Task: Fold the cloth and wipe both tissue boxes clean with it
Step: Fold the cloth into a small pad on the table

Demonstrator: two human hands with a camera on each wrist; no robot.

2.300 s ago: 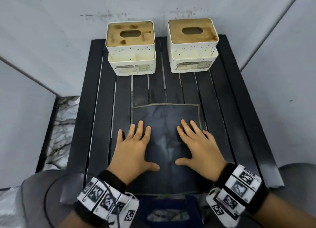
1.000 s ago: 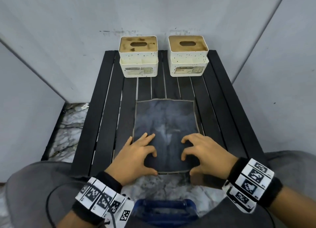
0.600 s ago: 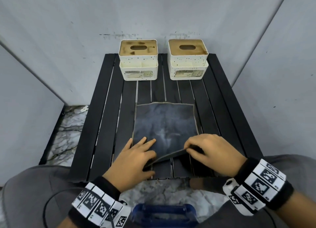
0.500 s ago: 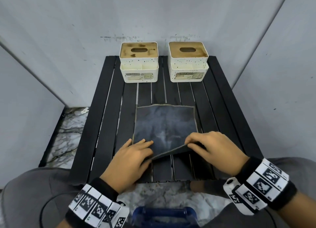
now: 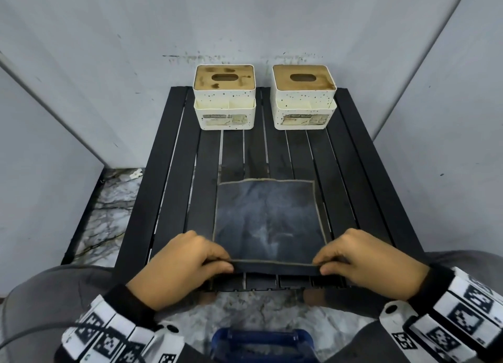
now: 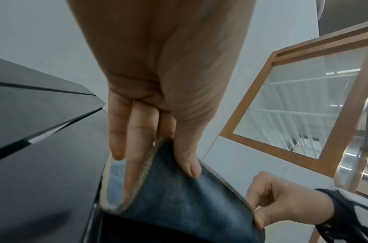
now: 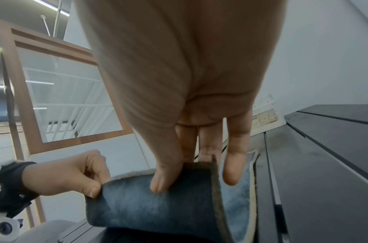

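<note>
We pinch near corners of cloth (image 5: 268,223), left hand (image 5: 185,270) and right hand (image 5: 364,264), edge lifted off counter (image 5: 174,172). Rest of cloth flat mid-counter. Two tissue boxes (image 5: 224,97) (image 5: 303,95) at far edge, side by side.

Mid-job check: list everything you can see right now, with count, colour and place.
cloth: one, dark blue-grey, middle of table, near edge lifted
tissue boxes: two, cream speckled with brown stained lids, side by side at far edge
table: one, black slatted
floor: marbled white, left of table
left hand: grip pinches cloth's near-left corner
right hand: grip pinches cloth's near-right corner
wristbands: two, black-and-white markers
</note>
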